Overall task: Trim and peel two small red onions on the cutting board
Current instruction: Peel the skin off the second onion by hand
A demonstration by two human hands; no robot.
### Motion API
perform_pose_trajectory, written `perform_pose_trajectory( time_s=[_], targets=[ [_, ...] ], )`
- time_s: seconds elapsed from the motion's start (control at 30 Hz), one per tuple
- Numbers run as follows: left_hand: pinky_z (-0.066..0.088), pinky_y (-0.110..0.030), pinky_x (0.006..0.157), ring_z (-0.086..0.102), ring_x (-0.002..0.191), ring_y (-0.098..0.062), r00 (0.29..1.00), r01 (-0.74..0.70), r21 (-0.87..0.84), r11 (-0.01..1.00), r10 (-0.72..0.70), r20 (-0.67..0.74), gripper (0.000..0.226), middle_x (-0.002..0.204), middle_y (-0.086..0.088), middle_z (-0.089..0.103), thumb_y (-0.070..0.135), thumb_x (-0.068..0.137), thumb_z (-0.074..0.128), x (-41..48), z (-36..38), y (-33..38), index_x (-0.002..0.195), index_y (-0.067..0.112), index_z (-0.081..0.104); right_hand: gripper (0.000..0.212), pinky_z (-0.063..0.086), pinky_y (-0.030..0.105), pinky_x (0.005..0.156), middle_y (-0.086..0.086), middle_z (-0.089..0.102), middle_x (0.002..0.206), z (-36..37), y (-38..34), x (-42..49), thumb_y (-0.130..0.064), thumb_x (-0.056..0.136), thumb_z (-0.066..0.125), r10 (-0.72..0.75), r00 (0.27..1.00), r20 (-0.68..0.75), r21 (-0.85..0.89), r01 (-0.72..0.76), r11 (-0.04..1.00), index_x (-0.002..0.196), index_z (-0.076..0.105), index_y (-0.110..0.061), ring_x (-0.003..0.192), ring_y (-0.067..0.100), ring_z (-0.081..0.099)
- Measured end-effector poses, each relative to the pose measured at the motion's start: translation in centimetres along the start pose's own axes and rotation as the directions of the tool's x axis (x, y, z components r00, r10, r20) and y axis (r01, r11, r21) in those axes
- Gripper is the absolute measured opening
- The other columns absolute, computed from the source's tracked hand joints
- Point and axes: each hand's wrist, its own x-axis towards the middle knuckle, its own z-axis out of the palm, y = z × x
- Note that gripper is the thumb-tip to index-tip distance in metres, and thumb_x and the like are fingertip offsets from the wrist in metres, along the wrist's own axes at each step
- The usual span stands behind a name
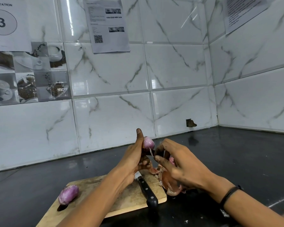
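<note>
Dark table (236, 161) is topped by a wooden cutting board (121, 199). A black-handled knife (146, 189) is laid on the board, handle overhanging the near edge. Held onion (148, 143) is gripped in the left hand (134, 161), raised above the board's far end. Second onion (68, 194) is laid on the board's left end. Peel scraps (169, 185) are heaped at the right edge. Skin strip (151, 152) under the held onion is pinched by the right hand (179, 164).

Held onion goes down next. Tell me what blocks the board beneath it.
The knife lies on the cutting board below the left hand holding the red onion; peels crowd the right edge.
</note>
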Motion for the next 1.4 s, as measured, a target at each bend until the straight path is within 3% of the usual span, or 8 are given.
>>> perform_pose_trajectory(
  time_s=[0.23, 0.4, 0.6, 0.73, 0.87, 1.13, 1.2, 1.4],
  targets=[
    [0.051, -0.027, 0.049, 0.050, 0.040, -0.011, 0.999, 0.003, -0.057, 0.998, -0.006, -0.044, 0.079, 0.082, -0.009, 0.078, 0.074, 0.091, 0.034, -0.5, 0.0, 0.7, 0.119, 0.005, 0.062, 0.008, 0.052, 0.040, 0.077, -0.020, 0.054, 0.095, -0.1, -0.2, 0.0, -0.044, 0.097, 0.051, 0.035, 0.999, 0.034, -0.036, -0.034, 0.999, 0.097, 0.053, -0.036, 0.089, 0.004, 0.055],
    [0.045, -0.024, 0.050, 0.039, 0.040, -0.009, 0.999, 0.010, -0.064, 0.998, -0.014, -0.052, 0.074, 0.085, -0.011, 0.078, 0.072, 0.094, 0.034, -0.7, -0.2, 0.7, 0.122, 0.008, 0.059, 0.007, 0.054, 0.037, 0.073, -0.017, 0.055, 0.097, -0.3, 0.3, 0.1, -0.038, 0.097, 0.059, 0.131, 0.984, -0.119, -0.134, -0.146, 0.980, 0.099, 0.056, -0.032, 0.083, 0.006, 0.058],
    [0.038, -0.024, 0.047, 0.030, 0.040, -0.010, 0.999, 0.049, -0.059, 0.997, -0.050, -0.004, 0.066, 0.072, -0.010, 0.072, 0.067, 0.097, 0.041, -1.0, 0.0, 0.8, 0.095, 0.005, 0.065, 0.012, 0.057, 0.042, 0.072, -0.020, 0.067, 0.092, -0.1, 1.0, 0.1, -0.039, 0.100, 0.054, 0.208, 0.965, -0.161, -0.110, -0.227, 0.968, 0.106, 0.062, -0.032, 0.084, 0.005, 0.064],
    [0.038, -0.021, 0.041, 0.027, 0.036, -0.010, 0.994, 0.082, -0.028, 0.996, -0.079, 0.080, 0.059, 0.066, -0.009, 0.063, 0.060, 0.099, 0.040, -1.1, -0.1, 0.9, 0.087, 0.008, 0.065, 0.033, 0.056, 0.039, 0.071, -0.021, 0.068, 0.085, -0.3, 0.5, 0.1, -0.052, 0.103, 0.041, 0.210, 0.963, -0.172, -0.081, -0.226, 0.971, 0.099, 0.064, -0.030, 0.080, 0.003, 0.063],
    [0.036, -0.023, 0.041, 0.025, 0.034, -0.009, 0.987, 0.096, -0.033, 0.995, -0.091, 0.131, 0.062, 0.062, -0.006, 0.057, 0.060, 0.101, 0.033, -1.1, 0.0, 0.8, 0.083, 0.009, 0.063, 0.015, 0.056, 0.042, 0.070, -0.021, 0.065, 0.091, -0.3, 0.3, 0.1, -0.047, 0.099, 0.051, 0.142, 0.973, -0.183, -0.060, -0.155, 0.986, 0.102, 0.060, -0.036, 0.081, 0.005, 0.063],
    [0.044, -0.027, 0.049, 0.026, 0.037, -0.008, 0.978, 0.102, -0.071, 0.992, -0.087, 0.188, 0.093, 0.061, -0.002, 0.063, 0.079, 0.092, 0.018, -0.5, 0.1, 0.2, 0.106, 0.003, 0.068, 0.043, 0.056, 0.035, 0.076, -0.025, 0.067, 0.099, -0.6, -0.4, 0.1, -0.072, 0.090, 0.050, 0.113, 0.981, -0.155, -0.004, -0.115, 0.993, 0.109, 0.066, -0.038, 0.087, 0.004, 0.066],
    [0.043, -0.025, 0.046, 0.029, 0.039, -0.009, 0.973, 0.093, -0.023, 0.995, -0.086, 0.216, 0.087, 0.070, -0.006, 0.070, 0.078, 0.093, 0.019, -1.0, 0.4, 0.4, 0.105, 0.006, 0.067, 0.044, 0.057, 0.036, 0.078, -0.024, 0.068, 0.102, -0.7, -0.4, 0.1, -0.069, 0.090, 0.050, 0.131, 0.974, -0.187, 0.002, -0.133, 0.991, 0.112, 0.067, -0.035, 0.089, 0.003, 0.066],
    [0.044, -0.028, 0.058, 0.035, 0.046, -0.008, 0.959, 0.066, 0.044, 0.997, -0.075, 0.275, 0.087, 0.095, -0.010, 0.076, 0.081, 0.087, 0.030, -1.1, 0.5, 0.6, 0.122, 0.010, 0.065, 0.028, 0.057, 0.036, 0.077, -0.021, 0.069, 0.099, -0.8, -0.2, 0.0, -0.046, 0.096, 0.050, 0.167, 0.948, -0.272, 0.019, -0.169, 0.985, 0.109, 0.070, -0.031, 0.091, 0.000, 0.064]
  ],
)
